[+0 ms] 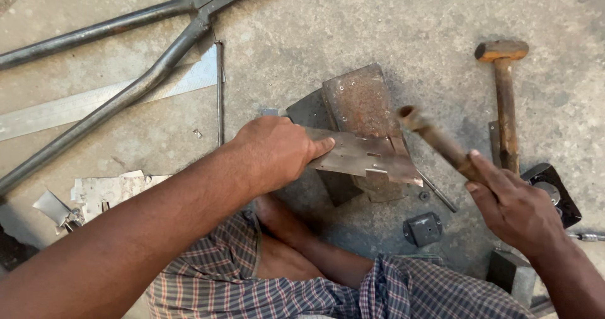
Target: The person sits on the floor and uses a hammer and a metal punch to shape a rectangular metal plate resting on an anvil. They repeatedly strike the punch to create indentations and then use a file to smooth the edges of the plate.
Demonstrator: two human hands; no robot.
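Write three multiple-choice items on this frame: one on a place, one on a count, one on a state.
1. Where does the thin metal sheet lie?
A. on the rusty metal block
B. under the long-handled shears
C. in the lap

2. How many hammers lie loose on the floor?
A. none
B. one
C. three

3. What is the right hand doing?
A. resting flat on the floor
B. gripping a raised wooden handle
C. holding a metal offcut

Answers:
1 A: the left hand presses the sheet onto the rusty metal block.
2 B: a single hammer lies right of the block.
3 B: its fingers wrap the wooden handle, raised over the sheet.
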